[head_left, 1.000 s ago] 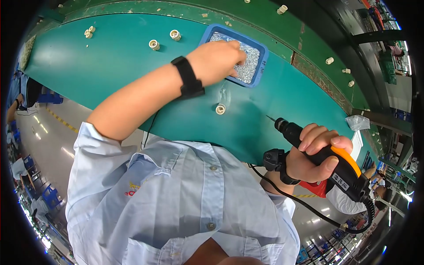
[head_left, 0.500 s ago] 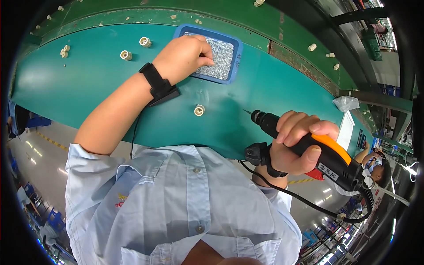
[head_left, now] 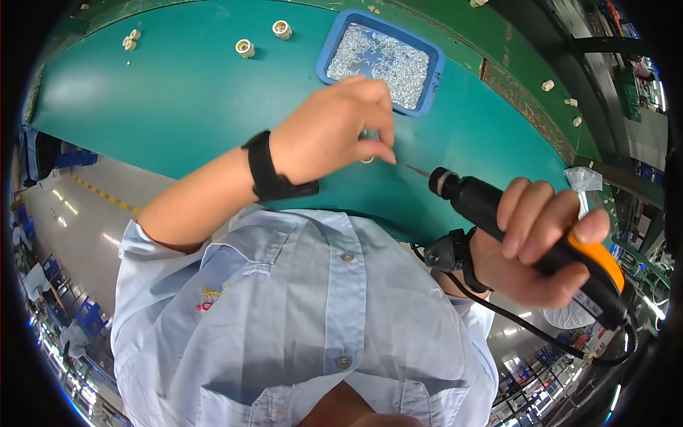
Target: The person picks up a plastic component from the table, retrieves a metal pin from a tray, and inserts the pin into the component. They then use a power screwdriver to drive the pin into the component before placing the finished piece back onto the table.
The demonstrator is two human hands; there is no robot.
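While the right hand (head_left: 541, 238) grips a black-and-orange screwdriver (head_left: 478, 202), its fingers wrapped firmly round the body, the left hand (head_left: 333, 128) hangs over the green desk (head_left: 178, 99), fingers curled and thumb bent toward them; whether they pinch anything, I cannot tell. Silvery screws (head_left: 402, 71) lie in the blue tray (head_left: 434, 71) beyond, and a cream socket (head_left: 367, 161) shows partly under the thumb. The step looks like matching a screw to the bit (head_left: 420, 171) — calling for steady aim. Dark marks on the tray's rim and red-and-yellow embroidery (head_left: 210, 297) show — no brand readable.
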